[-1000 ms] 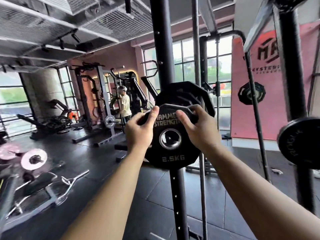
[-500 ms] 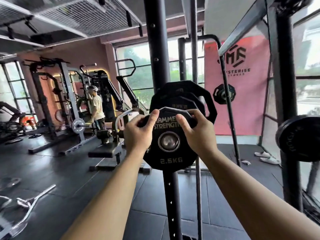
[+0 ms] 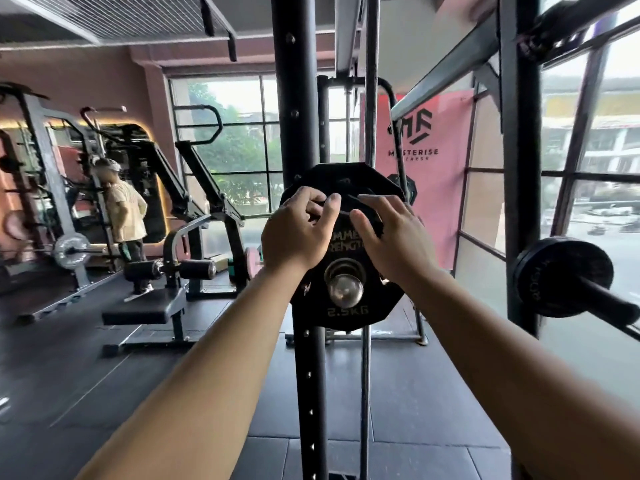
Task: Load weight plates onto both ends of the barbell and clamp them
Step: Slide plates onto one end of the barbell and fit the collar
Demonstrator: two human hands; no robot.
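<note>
black twelve-sided 2.5 kg plate (image 3: 346, 317), pale "hammer strength" lettering, upright, face toward camera, centre hole over a rounded steel stub (image 3: 345, 289). larger black plate (image 3: 349, 174) sits close behind it. round black plate (image 3: 561, 275) on a bar (image 3: 609, 303), well apart at right.

The left hand (image 3: 298, 233) and right hand (image 3: 391, 237) cover the upper half of the 2.5 kg plate (image 3: 346, 317), leaving only part of its lettering legible. The right fingers (image 3: 377, 199) are motion-blurred, so their hold behind the rim cannot be confirmed. The larger plate (image 3: 349, 174) behind shows its top edge only, and at the right the barbell (image 3: 609, 306) runs out of view, the lettering on its round plate (image 3: 561, 277) too blurred to read.
</note>
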